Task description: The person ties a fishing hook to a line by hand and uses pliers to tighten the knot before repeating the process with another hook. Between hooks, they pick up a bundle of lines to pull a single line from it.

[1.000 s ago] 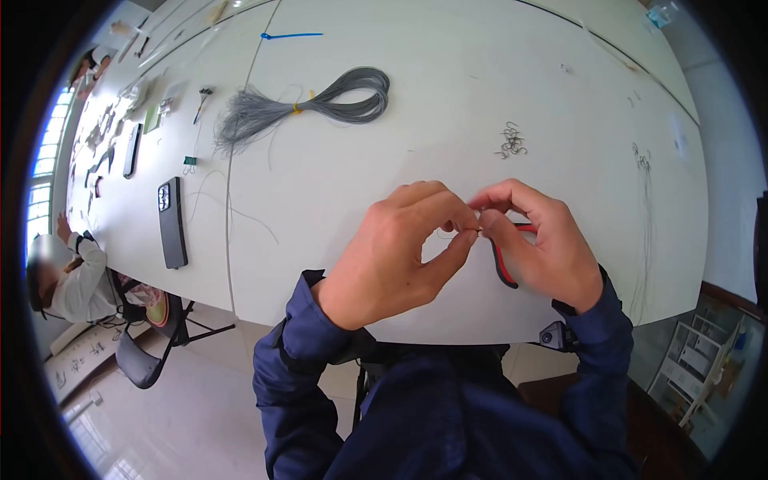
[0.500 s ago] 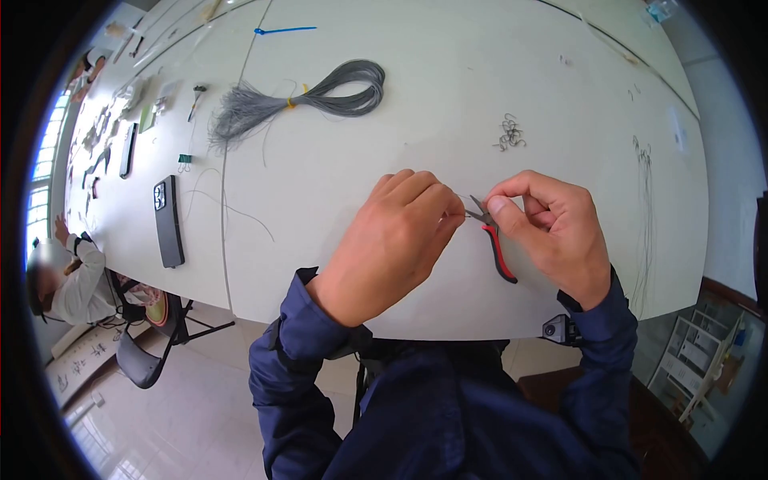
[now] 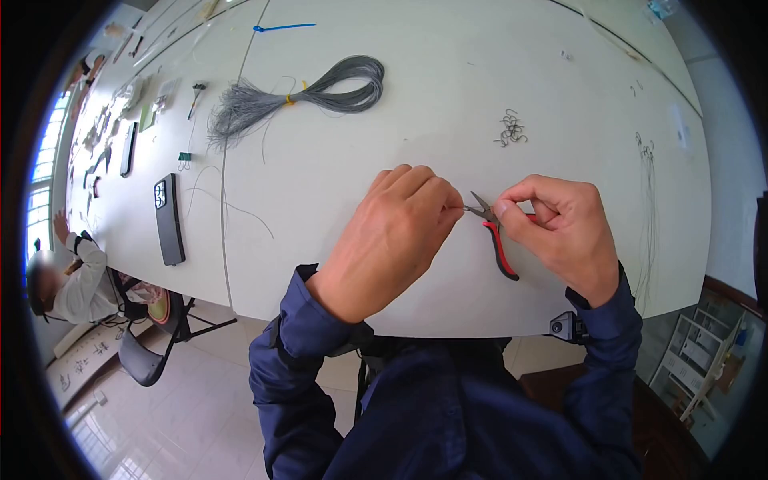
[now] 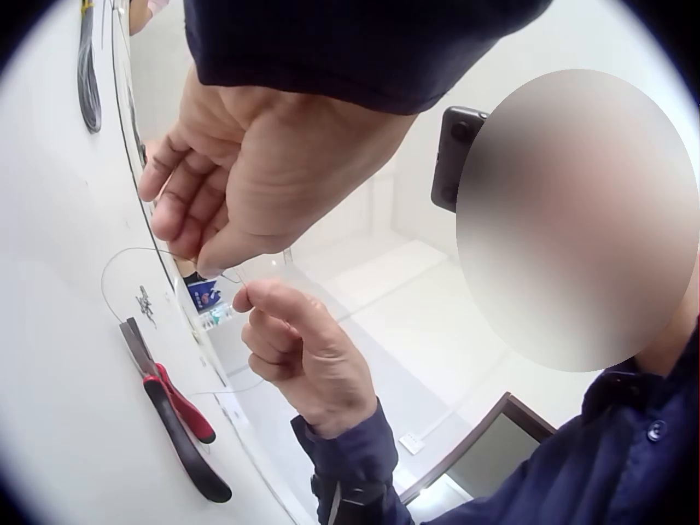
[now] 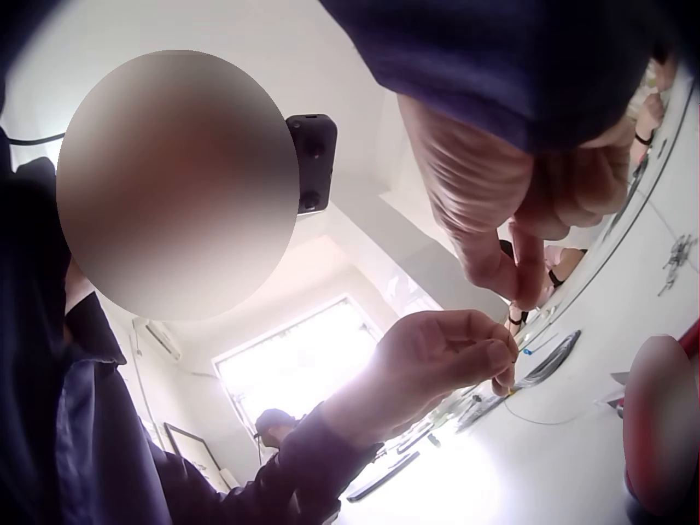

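Observation:
My left hand (image 3: 392,232) pinches a thin fishing line (image 4: 105,276) between thumb and forefinger; the line curves away in a loop in the left wrist view. To its right, my right hand (image 3: 564,228) has thumb and forefinger pressed together on the line, its other fingers curled. A short stretch of line spans the fingertips of both hands. Pliers (image 3: 500,252) with red and black handles lie on the table between the hands, jaws spread. Beyond them lies a small pile of fish hooks (image 3: 510,128). Whatever sits inside my left fingertips is hidden.
A tied bundle of grey line (image 3: 364,84) lies at the back left, near a blue cable tie (image 3: 284,28). Several lines with hooks (image 3: 646,156) stretch along the right side. Left are a phone (image 3: 169,220) and a green binder clip (image 3: 185,157). Another person (image 3: 76,276) sits far left.
One second ago the fingertips of both hands met over the pliers. The hands have since moved apart, the right one to the right, and the pliers' jaws have come into view.

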Available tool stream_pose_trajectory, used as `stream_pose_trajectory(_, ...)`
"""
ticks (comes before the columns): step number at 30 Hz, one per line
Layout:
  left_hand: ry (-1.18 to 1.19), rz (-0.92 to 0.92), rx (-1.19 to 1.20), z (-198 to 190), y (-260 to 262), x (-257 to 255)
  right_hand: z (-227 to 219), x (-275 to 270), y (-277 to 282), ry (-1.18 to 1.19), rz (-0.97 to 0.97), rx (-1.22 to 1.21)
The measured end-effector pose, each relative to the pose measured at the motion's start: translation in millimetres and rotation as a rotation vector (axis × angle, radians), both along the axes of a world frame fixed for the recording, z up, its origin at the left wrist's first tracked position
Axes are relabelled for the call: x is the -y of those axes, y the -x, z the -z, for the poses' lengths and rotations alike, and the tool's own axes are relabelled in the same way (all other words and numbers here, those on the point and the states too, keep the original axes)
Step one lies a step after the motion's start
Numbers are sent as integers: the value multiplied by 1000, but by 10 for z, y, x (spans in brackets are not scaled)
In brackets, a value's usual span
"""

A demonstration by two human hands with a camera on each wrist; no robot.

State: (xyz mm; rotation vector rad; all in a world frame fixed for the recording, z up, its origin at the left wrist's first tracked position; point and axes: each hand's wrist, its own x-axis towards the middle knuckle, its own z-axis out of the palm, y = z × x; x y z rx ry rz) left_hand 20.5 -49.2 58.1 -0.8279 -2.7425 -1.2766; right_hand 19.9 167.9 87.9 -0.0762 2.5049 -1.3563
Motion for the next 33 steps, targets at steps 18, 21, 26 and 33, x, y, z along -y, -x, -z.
stream_pose_trajectory(18,-17,43,-54,-31,-9,-25,134,-14,27,170,-70,63)
stream_pose_trajectory(21,-8,46,-69,-35,-11,-31,87,-1,63,183,-113,271)
stream_pose_trajectory(26,-1,60,-80,-32,-11,-35,125,31,60,189,-111,350)
stream_pose_trajectory(33,-74,-7,-34,-42,-28,-35,228,36,42,278,-39,285)
